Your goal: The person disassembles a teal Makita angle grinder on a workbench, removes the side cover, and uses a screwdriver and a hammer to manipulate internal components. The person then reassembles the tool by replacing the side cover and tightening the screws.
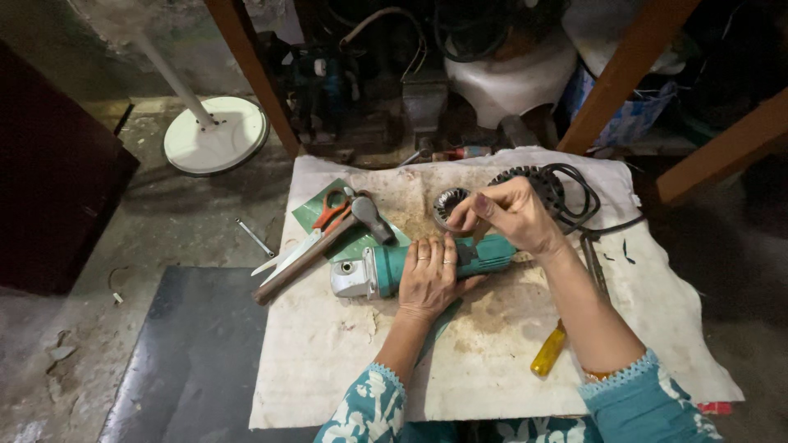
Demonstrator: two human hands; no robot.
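A stained white cloth [492, 361] covers the low work surface, and on it lies a teal angle grinder [410, 267], on its side, with the grey gear head to the left and the body running to the right. The left hand [428, 279] rests flat on the middle of the body, fingers spread a little and pressing down, so the tool is kept from rolling. The right hand [505, 212] is above the rear part of the body; its fingers are bent together and pinch something thin that points down to the housing, maybe a small tool or a part, but I cannot tell which. To do this well, I think the left palm should keep firm weight on the grinder while the right hand works straight down, with small and slow movement, so the thin piece does not slip on the plastic. Just behind the right hand are a dark round toothed part [538, 182] and a smaller round metal part [448, 202], near enough to take without looking away. A hammer [324, 246] and orange-handled scissors [324, 217] lie left of the gear head, and a yellow-handled screwdriver [548, 351] lies by the right forearm.
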